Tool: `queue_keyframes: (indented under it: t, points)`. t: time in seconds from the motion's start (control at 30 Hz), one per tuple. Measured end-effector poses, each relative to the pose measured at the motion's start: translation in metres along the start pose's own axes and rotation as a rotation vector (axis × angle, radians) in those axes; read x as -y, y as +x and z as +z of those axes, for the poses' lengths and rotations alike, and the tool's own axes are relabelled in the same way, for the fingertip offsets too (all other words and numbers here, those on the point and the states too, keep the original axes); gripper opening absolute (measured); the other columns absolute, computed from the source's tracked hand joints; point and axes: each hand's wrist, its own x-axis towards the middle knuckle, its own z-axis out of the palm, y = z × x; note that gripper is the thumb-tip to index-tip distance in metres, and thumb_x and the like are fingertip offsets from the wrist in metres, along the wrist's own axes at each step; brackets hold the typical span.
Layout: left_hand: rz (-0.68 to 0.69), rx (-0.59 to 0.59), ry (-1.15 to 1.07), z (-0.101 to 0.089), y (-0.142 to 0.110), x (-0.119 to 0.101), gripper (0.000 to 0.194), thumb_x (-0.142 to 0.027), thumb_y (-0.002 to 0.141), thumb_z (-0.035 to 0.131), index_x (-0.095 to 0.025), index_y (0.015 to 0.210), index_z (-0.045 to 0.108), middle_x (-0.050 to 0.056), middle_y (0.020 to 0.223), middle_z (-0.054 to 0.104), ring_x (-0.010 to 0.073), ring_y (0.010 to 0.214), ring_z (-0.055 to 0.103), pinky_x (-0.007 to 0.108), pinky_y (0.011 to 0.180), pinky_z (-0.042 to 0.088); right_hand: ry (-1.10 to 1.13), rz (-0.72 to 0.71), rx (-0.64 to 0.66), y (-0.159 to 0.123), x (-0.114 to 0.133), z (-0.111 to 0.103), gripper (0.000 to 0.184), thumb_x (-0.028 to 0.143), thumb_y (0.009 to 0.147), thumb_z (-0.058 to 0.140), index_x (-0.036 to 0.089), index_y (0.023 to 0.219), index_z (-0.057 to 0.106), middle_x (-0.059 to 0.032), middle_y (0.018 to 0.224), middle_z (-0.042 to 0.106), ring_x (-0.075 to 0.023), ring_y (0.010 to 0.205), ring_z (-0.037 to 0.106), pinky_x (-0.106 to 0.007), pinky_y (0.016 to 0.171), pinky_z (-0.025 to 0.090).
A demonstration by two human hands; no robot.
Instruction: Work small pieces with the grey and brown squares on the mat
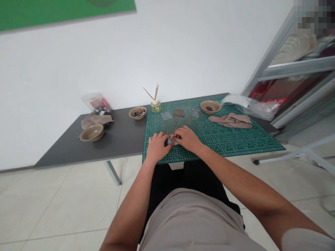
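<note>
On the green cutting mat (217, 132), close to its front edge, my two hands meet over a small greyish-white piece (171, 140) that looks like thin, sheer fabric or a little pouch. My left hand (157, 147) grips its left side between thumb and fingers. From the right, my right hand (188, 140) pinches it with bent fingertips, which partly cover it. Behind the hands lie three small flat squares: a light blue one (166, 115), a brown one (179, 112) and a greyish, see-through one (195, 113).
Bowls with dark bits stand at the mat's back right (210, 106) and left of the mat (137, 113). Another bowl (92, 133) sits near a clear bag (96, 103). A reed diffuser (156, 105), a brown cloth (231, 120) and a plastic bag (251, 105) line the back.
</note>
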Motion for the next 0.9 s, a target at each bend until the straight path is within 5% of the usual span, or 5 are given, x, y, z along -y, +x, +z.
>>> queue_keyframes:
  t: [0.9]
  points:
    - [-0.022,0.038,-0.016,-0.002,0.000,-0.001,0.040,-0.048,0.089,0.057,-0.030,0.123,0.063,0.006,0.122,0.062,0.0286,0.114,0.050,0.044,0.095,0.037,0.068,-0.056,0.067,0.005,-0.004,-0.006,0.009,0.019,0.084,0.067,0.019,0.075,0.067,-0.0026,0.084,0.070,-0.0187,0.080,0.051,-0.034,0.083,0.038]
